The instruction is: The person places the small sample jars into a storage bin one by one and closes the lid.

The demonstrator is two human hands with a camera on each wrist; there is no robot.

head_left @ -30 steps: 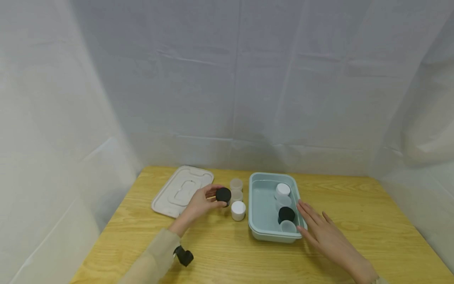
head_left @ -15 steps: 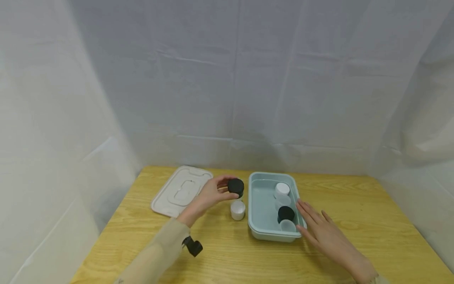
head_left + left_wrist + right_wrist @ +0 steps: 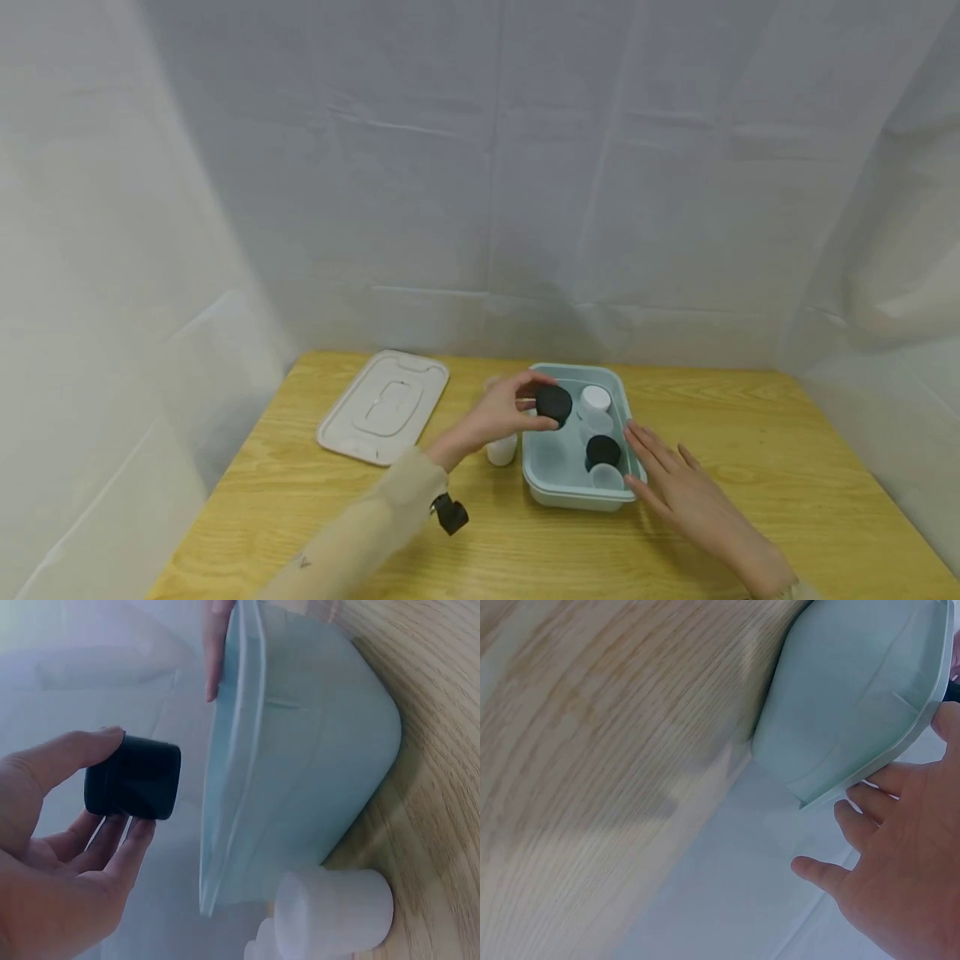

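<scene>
The left hand (image 3: 501, 412) has carried the black-lidded jar (image 3: 553, 402) over the tub (image 3: 537, 475).

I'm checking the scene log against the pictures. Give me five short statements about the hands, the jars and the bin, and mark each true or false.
1. The left hand holds a black-lidded jar above the light blue bin. True.
2. The right hand grips a white jar. False: it rests open on the table, fingers against the bin's right side, holding nothing.
3. A white-lidded jar sits inside the bin. True.
4. The white lid covers the bin. False: it lies flat on the table, left of the bin, apart from it.
5. A white jar stands on the table just left of the bin. True.
</scene>
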